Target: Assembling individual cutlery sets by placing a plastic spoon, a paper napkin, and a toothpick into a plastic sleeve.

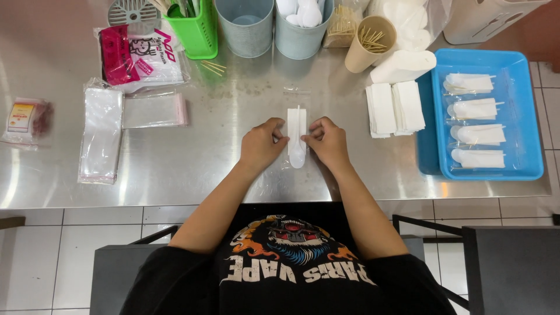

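A white folded napkin (296, 124) with a plastic spoon (297, 153) is being pinched by left hand (261, 144) and right hand (329, 142) fingers on the worktop (192, 157); napkin stacks (395, 108) and a blue tray (521, 116) are lying right.

A food-service packing station: steel table (175, 169), cutlery tubs (245, 29), napkin stacks (395, 108).

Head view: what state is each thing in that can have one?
Left hand: pinching the napkin's left edge.
Right hand: pinching its right edge.
Napkin: folded, flat on the table.
White spoon: lying on the napkin.
Blue tray: holds four finished packs.
Paper cup: tilted, holds toothpicks.
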